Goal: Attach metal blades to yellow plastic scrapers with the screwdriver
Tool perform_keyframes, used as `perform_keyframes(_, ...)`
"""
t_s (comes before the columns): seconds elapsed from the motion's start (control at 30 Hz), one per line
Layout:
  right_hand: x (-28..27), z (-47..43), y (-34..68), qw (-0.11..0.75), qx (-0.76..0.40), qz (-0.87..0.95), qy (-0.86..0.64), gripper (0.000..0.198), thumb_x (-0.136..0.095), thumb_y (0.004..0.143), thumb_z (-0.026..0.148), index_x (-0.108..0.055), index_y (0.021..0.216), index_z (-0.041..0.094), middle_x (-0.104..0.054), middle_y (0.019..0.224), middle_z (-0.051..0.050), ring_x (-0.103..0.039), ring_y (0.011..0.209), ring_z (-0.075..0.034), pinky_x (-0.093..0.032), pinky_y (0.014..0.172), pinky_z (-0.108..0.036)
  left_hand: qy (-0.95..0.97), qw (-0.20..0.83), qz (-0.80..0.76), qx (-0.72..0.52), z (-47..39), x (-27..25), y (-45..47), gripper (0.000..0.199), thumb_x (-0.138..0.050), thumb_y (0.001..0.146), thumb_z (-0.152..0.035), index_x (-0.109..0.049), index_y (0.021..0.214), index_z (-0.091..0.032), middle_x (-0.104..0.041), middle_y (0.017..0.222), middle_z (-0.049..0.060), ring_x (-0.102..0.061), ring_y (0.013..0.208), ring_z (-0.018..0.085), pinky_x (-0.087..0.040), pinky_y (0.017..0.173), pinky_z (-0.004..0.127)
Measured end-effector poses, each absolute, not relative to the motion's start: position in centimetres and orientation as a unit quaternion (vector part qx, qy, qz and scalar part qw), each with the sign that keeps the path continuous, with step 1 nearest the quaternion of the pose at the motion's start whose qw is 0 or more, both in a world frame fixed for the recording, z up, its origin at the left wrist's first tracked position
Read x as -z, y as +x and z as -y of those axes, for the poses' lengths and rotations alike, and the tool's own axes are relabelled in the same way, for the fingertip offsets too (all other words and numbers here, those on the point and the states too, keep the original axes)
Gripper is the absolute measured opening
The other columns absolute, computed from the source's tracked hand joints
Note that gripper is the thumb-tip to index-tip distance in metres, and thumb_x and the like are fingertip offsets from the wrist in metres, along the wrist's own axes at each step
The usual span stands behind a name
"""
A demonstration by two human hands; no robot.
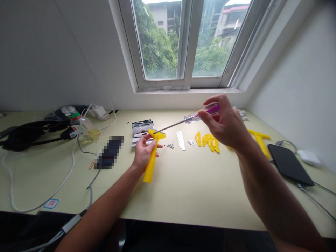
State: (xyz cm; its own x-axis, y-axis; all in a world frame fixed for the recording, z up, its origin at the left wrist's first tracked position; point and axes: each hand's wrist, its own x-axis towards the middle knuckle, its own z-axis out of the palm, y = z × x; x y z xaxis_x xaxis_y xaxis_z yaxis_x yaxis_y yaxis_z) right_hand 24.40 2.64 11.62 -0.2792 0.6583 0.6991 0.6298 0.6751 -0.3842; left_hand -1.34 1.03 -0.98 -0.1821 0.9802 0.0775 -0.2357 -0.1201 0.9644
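Wrapped round the neck of a yellow scraper, my left hand keeps its head up and its handle slanting down toward me. My right hand grips the clear and purple handle of a screwdriver. The screwdriver's shaft slopes down to the left, and its tip meets the scraper's head near a hole or screw; exact contact is too small to tell. Small screws lie just right of my left hand. Beyond them are white blade strips, small nuts and several yellow plastic plates.
Behind my left hand stand printed packages. A plastic bottle, cables and black straps occupy the left. At right, another yellow scraper lies near a black phone and a white case. The window is behind the table.
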Motion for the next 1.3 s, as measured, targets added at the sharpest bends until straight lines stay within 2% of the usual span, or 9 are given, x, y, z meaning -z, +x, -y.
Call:
perform_keyframes(0.07, -11.71, -2.46, 24.29, 0.441, -0.024, 0.812, -0.381, 0.043, -0.061, 0.085, 0.040, -0.051, 0.123, 0.022, -0.067, 0.090, -0.005, -0.065, 0.066, -0.017, -0.054, 0.058, -0.031, 0.415, 0.486, -0.449, -0.625, -0.99, 0.95, -1.31, 0.039, -0.075, 0.071, -0.030, -0.052, 0.100, -0.017, -0.053, 0.117, 0.008, -0.071, 0.069, 0.020, -0.048, 0.037, 0.021)
perform_keyframes(0.2, -11.97, -2.22, 24.41, 0.462, 0.015, 0.794, -0.395, 0.021, -0.061, 0.086, 0.040, -0.061, 0.094, 0.021, -0.063, 0.069, 0.000, -0.060, 0.056, -0.015, -0.053, 0.059, -0.031, 0.419, 0.489, -0.446, -0.622, -0.88, 0.92, -1.08, 0.039, -0.075, 0.071, -0.030, -0.052, 0.100, -0.017, -0.053, 0.117, 0.008, -0.071, 0.070, 0.020, -0.048, 0.036, 0.021)
perform_keyframes(0.37, -11.82, -2.55, 24.73, 0.441, -0.021, 0.814, -0.377, 0.043, -0.057, 0.089, 0.039, -0.045, 0.127, 0.023, -0.065, 0.091, -0.005, -0.060, 0.061, -0.015, -0.051, 0.055, -0.031, 0.412, 0.484, -0.452, -0.627, -0.77, 0.82, -1.02, 0.040, -0.076, 0.070, -0.029, -0.052, 0.099, -0.017, -0.052, 0.117, 0.008, -0.071, 0.069, 0.020, -0.048, 0.036, 0.021)
perform_keyframes(0.43, -11.64, -2.81, 24.87, 0.454, -0.025, 0.796, -0.401, 0.039, -0.054, 0.090, 0.041, -0.045, 0.125, 0.024, -0.063, 0.084, -0.002, -0.058, 0.057, -0.015, -0.049, 0.051, -0.030, 0.411, 0.481, -0.449, -0.630, -0.71, 0.71, -1.06, 0.040, -0.077, 0.070, -0.030, -0.053, 0.099, -0.017, -0.052, 0.117, 0.008, -0.071, 0.069, 0.020, -0.049, 0.037, 0.021)
perform_keyframes(0.57, -11.52, -3.05, 25.19, 0.419, -0.055, 0.813, -0.401, 0.044, -0.057, 0.088, 0.042, -0.044, 0.126, 0.025, -0.064, 0.092, -0.003, -0.060, 0.060, -0.015, -0.051, 0.054, -0.030, 0.408, 0.477, -0.451, -0.635, -0.61, 0.51, -1.05, 0.041, -0.077, 0.069, -0.030, -0.053, 0.099, -0.017, -0.053, 0.119, 0.008, -0.071, 0.069, 0.019, -0.049, 0.037, 0.021)
perform_keyframes(0.67, -11.59, -2.96, 25.23, 0.436, -0.032, 0.786, -0.438, 0.035, -0.053, 0.090, 0.042, -0.049, 0.120, 0.024, -0.064, 0.084, -0.002, -0.060, 0.061, -0.015, -0.051, 0.055, -0.031, 0.414, 0.474, -0.446, -0.636, -0.64, 0.53, -1.00, 0.040, -0.077, 0.070, -0.031, -0.053, 0.100, -0.017, -0.053, 0.119, 0.008, -0.071, 0.070, 0.020, -0.050, 0.037, 0.021)
perform_keyframes(1.0, -11.83, -2.87, 24.97, 0.419, -0.093, 0.808, -0.403, 0.049, -0.060, 0.086, 0.041, -0.041, 0.128, 0.027, -0.065, 0.103, -0.006, -0.065, 0.072, -0.018, -0.056, 0.063, -0.034, 0.417, 0.473, -0.449, -0.633, -0.74, 0.62, -1.07, 0.039, -0.076, 0.071, -0.031, -0.053, 0.100, -0.017, -0.053, 0.120, 0.009, -0.072, 0.069, 0.020, -0.050, 0.036, 0.021)
perform_keyframes(1.1, -12.02, -2.50, 24.88, 0.430, -0.076, 0.792, -0.427, 0.042, -0.060, 0.086, 0.043, -0.048, 0.122, 0.026, -0.067, 0.090, -0.003, -0.066, 0.070, -0.019, -0.056, 0.063, -0.035, 0.426, 0.469, -0.448, -0.631, -0.69, 0.62, -1.01, 0.040, -0.075, 0.072, -0.031, -0.053, 0.102, -0.017, -0.054, 0.119, 0.009, -0.072, 0.069, 0.020, -0.050, 0.036, 0.021)
perform_keyframes(1.3, -12.04, -2.26, 24.69, 0.443, -0.049, 0.791, -0.419, 0.041, -0.064, 0.083, 0.043, -0.052, 0.118, 0.026, -0.067, 0.085, -0.001, -0.066, 0.069, -0.019, -0.056, 0.065, -0.035, 0.431, 0.467, -0.446, -0.631, -0.57, 0.71, -0.94, 0.041, -0.075, 0.073, -0.033, -0.053, 0.103, -0.017, -0.054, 0.120, 0.010, -0.072, 0.069, 0.021, -0.051, 0.037, 0.021)
